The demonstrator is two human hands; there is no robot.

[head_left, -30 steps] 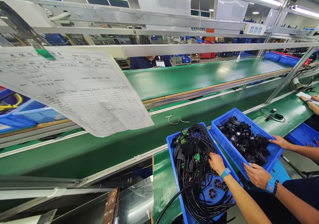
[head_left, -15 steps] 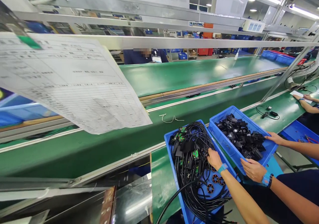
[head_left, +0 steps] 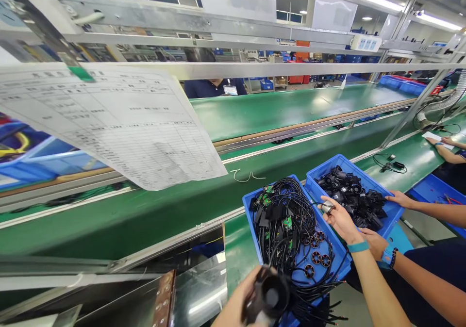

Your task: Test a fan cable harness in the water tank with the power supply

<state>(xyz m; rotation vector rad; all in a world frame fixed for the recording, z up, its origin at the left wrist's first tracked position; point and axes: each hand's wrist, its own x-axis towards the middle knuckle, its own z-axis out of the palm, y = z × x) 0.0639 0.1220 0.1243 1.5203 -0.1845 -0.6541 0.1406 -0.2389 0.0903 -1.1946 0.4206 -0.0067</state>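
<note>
My left hand (head_left: 233, 303) is closed round a black round-mouthed housing (head_left: 271, 293) at the bottom of the view, blurred, in front of the near bin. My right hand (head_left: 342, 222), wearing a blue wristband, is turned palm up above the gap between two bins. Its fingers hold a small silver cylinder (head_left: 328, 206) with a dark cable at it. The near blue bin (head_left: 251, 220) carries black cables (head_left: 267, 242), green circuit boards (head_left: 287, 222) and several copper-wound rings (head_left: 316, 257). Black plastic housings (head_left: 349, 191) fill much of the far blue bin (head_left: 311, 184).
A co-worker's hands (head_left: 398, 199) grip the far bin. A printed sheet (head_left: 145, 133) hangs at left from a metal rail (head_left: 255, 70). Beyond the bins runs a green belt (head_left: 174, 205) with a white string (head_left: 247, 176). Another person (head_left: 214, 88) is across the line.
My right hand has come up out of the near bin, now with the silver cylinder. My left hand has come into view with the black housing. The co-worker's hands stay on the far bin.
</note>
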